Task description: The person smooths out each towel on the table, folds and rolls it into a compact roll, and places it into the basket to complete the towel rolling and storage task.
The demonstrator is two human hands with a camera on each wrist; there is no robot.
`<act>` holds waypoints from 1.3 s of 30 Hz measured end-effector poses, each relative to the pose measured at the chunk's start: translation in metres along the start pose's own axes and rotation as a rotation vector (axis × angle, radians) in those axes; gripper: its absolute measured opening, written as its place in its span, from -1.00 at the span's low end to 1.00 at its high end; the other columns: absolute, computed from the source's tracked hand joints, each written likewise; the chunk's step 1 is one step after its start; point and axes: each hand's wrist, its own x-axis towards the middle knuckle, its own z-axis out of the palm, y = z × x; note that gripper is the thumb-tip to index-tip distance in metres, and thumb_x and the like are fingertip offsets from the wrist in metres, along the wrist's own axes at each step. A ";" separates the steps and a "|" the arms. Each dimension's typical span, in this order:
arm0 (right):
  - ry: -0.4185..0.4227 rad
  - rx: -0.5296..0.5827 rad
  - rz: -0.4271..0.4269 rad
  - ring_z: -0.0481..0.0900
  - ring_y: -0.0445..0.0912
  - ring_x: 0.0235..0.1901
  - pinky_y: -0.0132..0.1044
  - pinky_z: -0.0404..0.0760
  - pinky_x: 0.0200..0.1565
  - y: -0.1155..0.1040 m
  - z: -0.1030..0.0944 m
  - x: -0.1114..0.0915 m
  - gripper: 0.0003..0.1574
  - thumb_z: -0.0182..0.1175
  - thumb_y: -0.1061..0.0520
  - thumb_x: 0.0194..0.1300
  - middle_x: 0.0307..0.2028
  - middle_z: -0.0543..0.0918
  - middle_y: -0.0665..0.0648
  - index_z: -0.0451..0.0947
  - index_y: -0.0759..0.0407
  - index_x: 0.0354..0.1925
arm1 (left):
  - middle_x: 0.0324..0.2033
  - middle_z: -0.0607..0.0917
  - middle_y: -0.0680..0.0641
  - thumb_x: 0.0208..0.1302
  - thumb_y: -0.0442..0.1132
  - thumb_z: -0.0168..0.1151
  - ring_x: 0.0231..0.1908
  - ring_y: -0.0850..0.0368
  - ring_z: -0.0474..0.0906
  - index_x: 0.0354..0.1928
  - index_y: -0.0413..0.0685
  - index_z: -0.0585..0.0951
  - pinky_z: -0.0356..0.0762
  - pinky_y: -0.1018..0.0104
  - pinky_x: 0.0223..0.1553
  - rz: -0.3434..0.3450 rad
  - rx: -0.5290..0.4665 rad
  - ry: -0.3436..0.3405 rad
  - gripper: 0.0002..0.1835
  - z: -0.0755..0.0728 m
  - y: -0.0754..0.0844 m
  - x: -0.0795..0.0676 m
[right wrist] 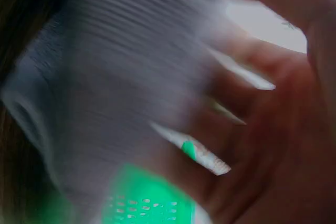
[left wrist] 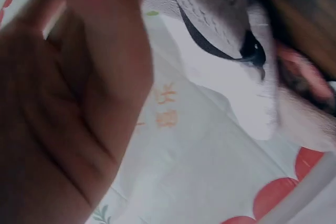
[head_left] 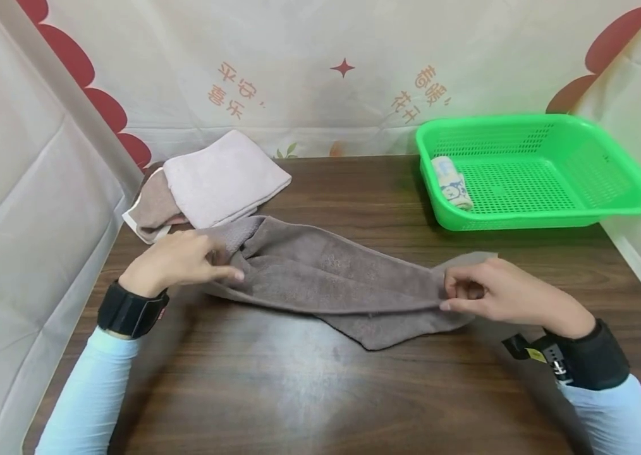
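Note:
A grey-brown towel (head_left: 332, 278) stretches across the middle of the table, loosely creased, with one corner hanging toward the front. At its left end my left hand (head_left: 175, 262) holds the cloth between thumb and fingers; the fingertips are blurred. My right hand (head_left: 499, 294) pinches the right end between thumb and curled forefinger. In the right wrist view the ribbed grey cloth hangs blurred beside the fingers (right wrist: 231, 93). The left wrist view shows the palm (left wrist: 68, 108) close up, with its fingertips out of frame.
Behind my left hand lie a folded pale towel (head_left: 226, 177) and a brown towel with a white edge (head_left: 155, 202). A green plastic basket (head_left: 537, 221) stands at the back right, with a rolled white-and-blue printed cloth (head_left: 452, 183) inside. Pale curtains (head_left: 320, 95) enclose the wooden table (head_left: 298, 398).

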 end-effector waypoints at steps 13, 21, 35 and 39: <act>-0.186 -0.164 0.384 0.43 -0.27 -0.46 -0.29 0.37 -0.42 0.026 0.008 -0.006 -0.83 0.50 -0.07 0.19 -0.47 0.54 -0.23 0.66 -0.24 -0.30 | -0.19 0.69 0.03 0.38 -0.23 0.33 -0.26 0.12 0.58 0.01 0.02 0.58 0.57 0.08 -0.19 0.278 -0.006 0.128 -0.79 0.007 0.012 0.067; -0.127 -0.156 0.296 0.28 -0.35 -0.57 -0.37 0.25 -0.50 0.026 -0.001 -0.006 -0.79 0.30 0.02 0.43 -0.56 0.37 -0.24 0.46 -0.22 -0.32 | -0.51 0.57 0.04 0.51 -0.17 0.20 -0.52 0.14 0.46 -0.10 0.05 0.46 0.46 0.16 -0.42 0.254 -0.044 0.191 -0.89 0.005 0.010 0.056; 0.438 -0.399 0.218 0.54 0.02 -0.52 -0.12 0.35 -0.58 0.023 -0.032 0.015 -0.69 0.48 0.21 0.17 -0.36 0.69 0.21 0.66 0.13 -0.10 | -0.42 0.64 -0.11 0.44 -0.16 0.29 -0.32 -0.17 0.61 -0.13 -0.07 0.48 0.49 -0.07 -0.33 0.028 0.016 0.479 -0.80 -0.001 -0.005 0.046; 0.274 -0.298 0.257 0.66 0.12 -0.15 0.10 0.58 -0.30 0.017 -0.014 0.017 -0.53 0.57 0.00 0.10 -0.07 0.69 0.21 0.68 0.10 -0.05 | -0.26 0.63 -0.17 0.31 -0.20 0.42 -0.15 -0.24 0.56 -0.13 -0.15 0.59 0.54 -0.09 -0.15 0.166 0.068 0.550 -0.77 0.007 0.008 0.048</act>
